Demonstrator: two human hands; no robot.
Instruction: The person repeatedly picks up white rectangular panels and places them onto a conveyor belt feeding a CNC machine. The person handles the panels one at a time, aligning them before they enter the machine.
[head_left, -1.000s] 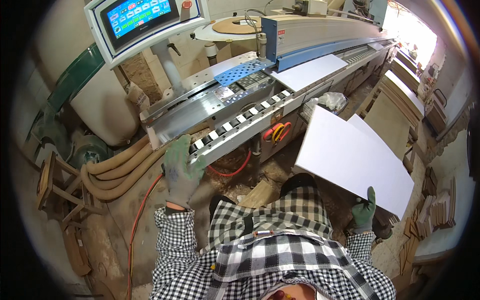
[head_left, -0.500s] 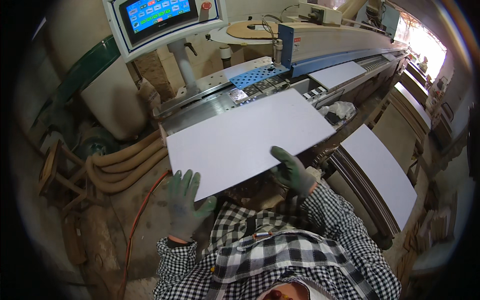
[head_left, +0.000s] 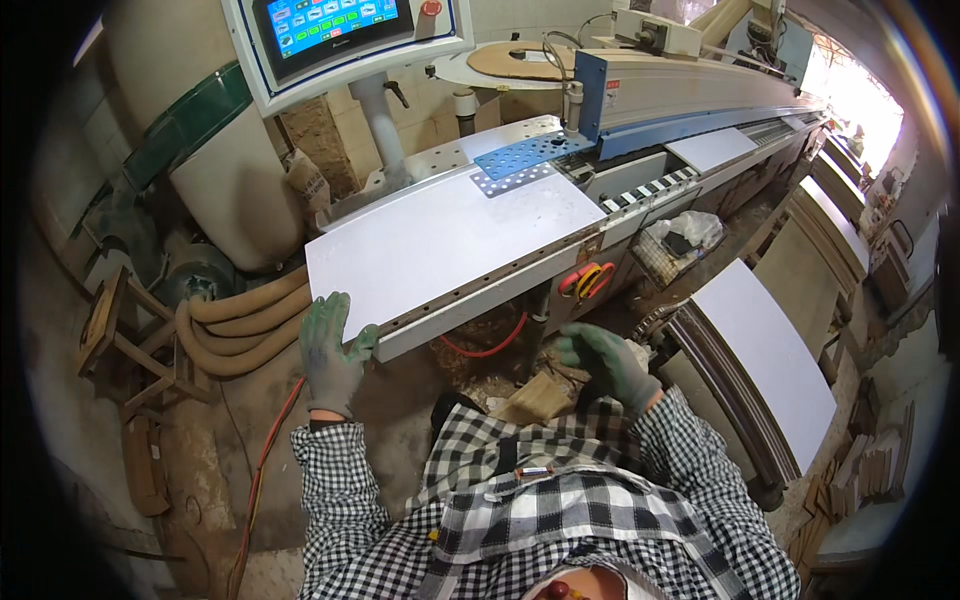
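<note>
Resting our gloved left hand against the near left edge of one white panel, fingers and thumb spread wide, we hold our gloved right hand unfolded and well apart from it. That panel lies flat on the machine bed. At our right, one stack of boards is topped with another white panel. Three tan hoses curve at our left, beside one wooden stool. Red and yellow handles hang on the bed's side, near one wire basket bearing a plastic bag. Farther off we see one blue perforated plate just by the panel's far end, one screen with one red button beside it, and one more white panel farther along the machine bed.
</note>
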